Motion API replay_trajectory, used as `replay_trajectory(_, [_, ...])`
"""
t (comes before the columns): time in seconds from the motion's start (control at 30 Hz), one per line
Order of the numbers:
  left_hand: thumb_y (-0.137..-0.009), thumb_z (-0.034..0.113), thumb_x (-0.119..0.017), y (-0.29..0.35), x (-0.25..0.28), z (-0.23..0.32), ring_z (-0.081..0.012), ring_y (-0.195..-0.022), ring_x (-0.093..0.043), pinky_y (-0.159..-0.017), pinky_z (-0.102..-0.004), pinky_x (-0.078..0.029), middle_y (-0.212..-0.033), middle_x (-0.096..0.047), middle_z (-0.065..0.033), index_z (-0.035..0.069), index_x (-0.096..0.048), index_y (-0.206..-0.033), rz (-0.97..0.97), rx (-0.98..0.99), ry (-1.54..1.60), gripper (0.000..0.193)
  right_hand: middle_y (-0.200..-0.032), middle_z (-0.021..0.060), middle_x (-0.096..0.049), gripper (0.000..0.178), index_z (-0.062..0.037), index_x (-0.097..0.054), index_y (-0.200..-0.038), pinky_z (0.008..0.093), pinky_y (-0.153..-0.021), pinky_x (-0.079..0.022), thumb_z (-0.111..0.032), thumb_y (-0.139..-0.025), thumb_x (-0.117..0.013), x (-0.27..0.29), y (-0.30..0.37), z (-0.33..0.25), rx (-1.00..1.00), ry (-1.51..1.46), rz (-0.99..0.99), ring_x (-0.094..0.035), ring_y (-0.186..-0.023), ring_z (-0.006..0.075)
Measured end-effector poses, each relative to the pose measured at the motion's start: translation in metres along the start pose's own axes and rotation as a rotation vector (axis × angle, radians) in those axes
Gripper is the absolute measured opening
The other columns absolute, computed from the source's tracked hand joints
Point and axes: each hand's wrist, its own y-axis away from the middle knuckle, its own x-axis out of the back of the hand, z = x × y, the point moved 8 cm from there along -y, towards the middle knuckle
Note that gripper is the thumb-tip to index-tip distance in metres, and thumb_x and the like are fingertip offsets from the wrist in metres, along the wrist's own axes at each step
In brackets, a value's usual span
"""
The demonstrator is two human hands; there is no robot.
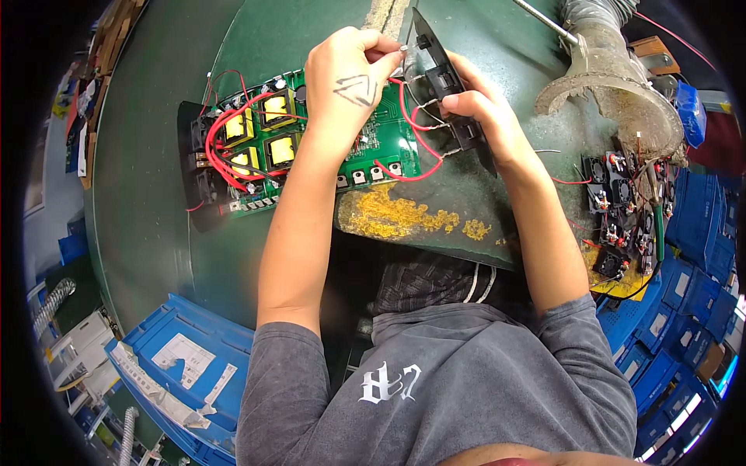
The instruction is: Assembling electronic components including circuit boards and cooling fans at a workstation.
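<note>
My left hand point(346, 85) hovers over the circuit board, thumb and forefinger pinched on a small whitish wire end point(404, 48); its exact kind is too small to tell. My right hand point(489, 109) grips a black panel point(443, 78) with sockets, tilted up on its edge, thumb on the near face. Red wires point(420, 140) and thin dark wires run from the panel's sockets to the green circuit board point(361, 159). On the board are yellow-wrapped transformers point(281, 150) and several metal-tabbed components along the near edge. My left hand and forearm cover part of the board.
A dusty extraction hood point(606, 93) on a flexible duct stands at the far right. Near it lie several small black fans point(610, 194) with wires and a green-handled soldering iron point(658, 225). A blue crate point(175, 365) stands at the lower left, with more blue bins point(676, 311) at right.
</note>
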Motion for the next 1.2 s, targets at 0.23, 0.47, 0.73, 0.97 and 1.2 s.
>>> replay_trajectory(0.23, [-0.085, 0.015, -0.082, 0.0008, -0.0019, 0.0008, -0.0134, -0.073, -0.072, -0.069, -0.0273, -0.055, -0.081, -0.077, -0.0085, 0.0, -0.079, -0.097, 0.027, -0.068, -0.03, 0.019, -0.123, 0.0096, -0.065, 0.071, 0.0029, -0.048, -0.15, 0.0273, -0.093, -0.048, -0.019, -0.083, -0.061, -0.0009, -0.0004, 0.0002, 0.004, 0.003, -0.023, -0.06, -0.105, 0.0151])
replay_trajectory(0.47, [-0.083, 0.016, -0.08, 0.0007, -0.001, 0.0034, -0.0244, -0.073, -0.075, -0.069, -0.0334, -0.056, -0.081, -0.075, -0.0125, 0.003, -0.079, -0.092, 0.02, -0.025, 0.062, 0.016, -0.126, 0.0105, -0.065, 0.07, 0.0029, -0.048, -0.15, 0.0286, -0.097, -0.048, -0.016, -0.084, -0.059, -0.0015, 0.0, -0.0005, -0.005, -0.006, 0.008, -0.06, -0.11, 0.0164])
replay_trajectory(0.73, [-0.086, 0.016, -0.083, -0.0006, -0.0023, 0.0014, -0.0123, -0.069, -0.068, -0.067, -0.0277, -0.054, -0.078, -0.076, -0.0078, -0.001, -0.079, -0.097, -0.025, -0.019, 0.086, 0.021, -0.1, 0.0033, -0.065, 0.074, -0.0066, -0.046, -0.157, 0.024, -0.081, -0.047, -0.012, -0.086, -0.066, -0.0017, -0.0045, 0.0009, 0.075, -0.068, -0.026, -0.059, -0.087, 0.0084])
replay_trajectory(0.97, [-0.088, 0.017, -0.082, 0.0004, -0.0008, -0.0002, -0.0125, -0.073, -0.069, -0.069, -0.0277, -0.054, -0.082, -0.076, -0.0078, 0.0, -0.079, -0.097, 0.0, -0.066, 0.051, 0.02, -0.123, 0.009, -0.066, 0.069, 0.0013, -0.05, -0.149, 0.0279, -0.095, -0.049, -0.016, -0.083, -0.058, 0.0004, -0.0036, 0.0032, 0.009, 0.002, -0.03, -0.061, -0.108, 0.0154])
replay_trajectory(1.2, [-0.088, 0.016, -0.081, -0.0004, 0.0003, -0.001, -0.0127, -0.076, -0.07, -0.072, -0.0277, -0.054, -0.086, -0.076, -0.0074, 0.001, -0.08, -0.099, -0.012, -0.08, 0.053, 0.019, -0.119, 0.0076, -0.066, 0.069, 0.0023, -0.05, -0.148, 0.0268, -0.091, -0.048, -0.017, -0.083, -0.059, 0.0003, -0.0024, 0.0009, 0.002, 0.019, -0.014, -0.06, -0.102, 0.0139])
